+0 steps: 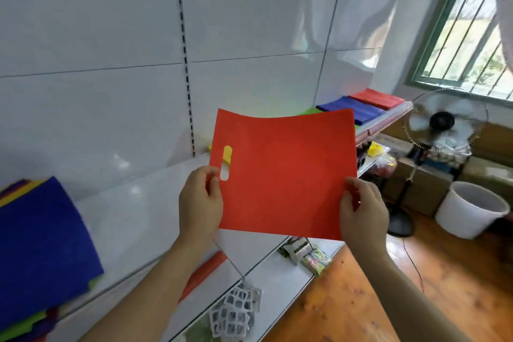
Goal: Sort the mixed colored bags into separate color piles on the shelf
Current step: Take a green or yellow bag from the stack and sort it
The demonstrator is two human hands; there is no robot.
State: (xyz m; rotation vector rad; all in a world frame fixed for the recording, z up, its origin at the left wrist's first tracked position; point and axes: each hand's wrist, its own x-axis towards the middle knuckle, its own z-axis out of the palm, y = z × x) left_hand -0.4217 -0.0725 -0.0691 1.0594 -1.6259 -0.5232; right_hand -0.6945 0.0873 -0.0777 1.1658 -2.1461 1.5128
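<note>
I hold a flat red bag (286, 172) spread in the air over the white shelf (133, 211). My left hand (200, 203) pinches its left edge beside the handle slot. Its right edge is pinched by my right hand (362, 212). A mixed stack of bags topped by a blue one (41, 236) lies at the shelf's left end. Far along the shelf lie a red pile (377, 98), a blue pile (352, 108) and a green pile (312, 111), the green mostly hidden by the held bag. A yellow bag (227, 153) shows through the slot.
Lower shelves hold an orange roll (204, 272), a white mesh item (236, 311) and small packets (313, 257). To the right on the wooden floor stand a running fan (444, 122), a white bucket (469, 209) and cardboard boxes (427, 189). A barred window (466, 36) is beyond.
</note>
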